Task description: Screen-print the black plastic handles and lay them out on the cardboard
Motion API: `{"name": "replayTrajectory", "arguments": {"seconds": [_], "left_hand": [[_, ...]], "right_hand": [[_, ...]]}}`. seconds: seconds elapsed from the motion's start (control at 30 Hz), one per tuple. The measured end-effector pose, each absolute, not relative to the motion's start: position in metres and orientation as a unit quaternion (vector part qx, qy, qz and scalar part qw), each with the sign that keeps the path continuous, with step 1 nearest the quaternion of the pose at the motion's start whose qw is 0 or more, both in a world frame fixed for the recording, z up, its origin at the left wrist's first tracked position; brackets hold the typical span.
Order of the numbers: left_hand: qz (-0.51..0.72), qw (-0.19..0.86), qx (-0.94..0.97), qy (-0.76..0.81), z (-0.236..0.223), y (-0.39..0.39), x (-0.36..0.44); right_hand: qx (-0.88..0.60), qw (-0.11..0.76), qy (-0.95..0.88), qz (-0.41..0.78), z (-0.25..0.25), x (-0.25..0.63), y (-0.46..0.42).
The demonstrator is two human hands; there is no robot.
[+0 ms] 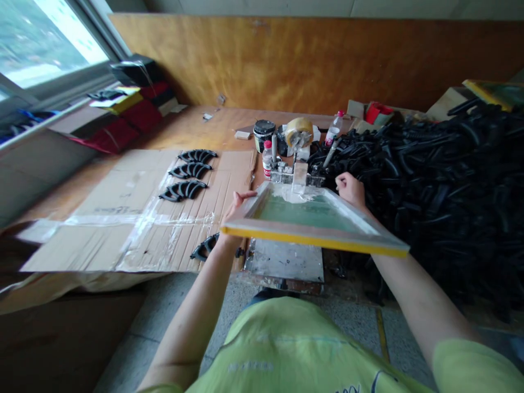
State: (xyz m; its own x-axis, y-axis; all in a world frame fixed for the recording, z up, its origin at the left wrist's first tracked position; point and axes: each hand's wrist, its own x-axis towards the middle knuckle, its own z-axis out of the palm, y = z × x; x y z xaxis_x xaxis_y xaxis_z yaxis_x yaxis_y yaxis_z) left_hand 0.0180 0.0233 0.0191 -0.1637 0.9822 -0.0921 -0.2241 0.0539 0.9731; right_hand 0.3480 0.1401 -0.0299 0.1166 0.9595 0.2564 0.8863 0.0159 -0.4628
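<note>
Head view: the screen frame (pixel 315 240) sits tilted in front of the person's green shirt (pixel 286 349), above a flat metal plate (pixel 284 261), its yellow edge towards the wearer. At its left side is the left hand (pixel 237 208), one digit stretched out along the rim; the other fingers are largely hidden, so I can't tell how tightly they close on it. By its right side the right hand (pixel 351 190) has its fingers folded into a loose fist; whether they pinch anything, I can't tell. White smears (pixel 292 192) lie at the frame's far end, close to an upright pale block (pixel 300 173).

Behind the frame stands a black tub (pixel 264 135) with whitish marks; what's inside I can't make out. A red-capped bottle (pixel 267 159) is just beyond the frame's far left corner, and another bottle (pixel 334 129), also red-capped, stands farther behind. A roll of tape (pixel 298 132) is between them. Left of the frame, black curved pieces (pixel 183 191) lie on flattened cardboard (pixel 118 188); to its right rises a great heap of black parts (pixel 442 185).
</note>
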Motion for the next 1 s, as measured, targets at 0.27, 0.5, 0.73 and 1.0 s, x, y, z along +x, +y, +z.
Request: {"name": "replayTrajectory", "arguments": {"seconds": [0.27,0.5,0.73,1.0], "left_hand": [[0.612,0.544,0.32,0.477,0.022,0.044,0.045],[0.412,0.718,0.171,0.535,-0.077,-0.045,0.066],[0.477,0.48,0.102,0.729,-0.137,-0.086,-0.058],[0.329,0.386,0.089,0.857,-0.188,-0.098,-0.144]], "right_hand": [[-0.561,0.168,-0.797,0.146,-0.101,0.302,0.073],[-0.425,0.194,-0.876,0.123,-0.078,0.228,-0.008],[-0.622,0.123,-0.768,0.09,-0.115,0.325,-0.002],[-0.596,0.003,-0.802,0.046,-0.151,0.37,0.023]]}}
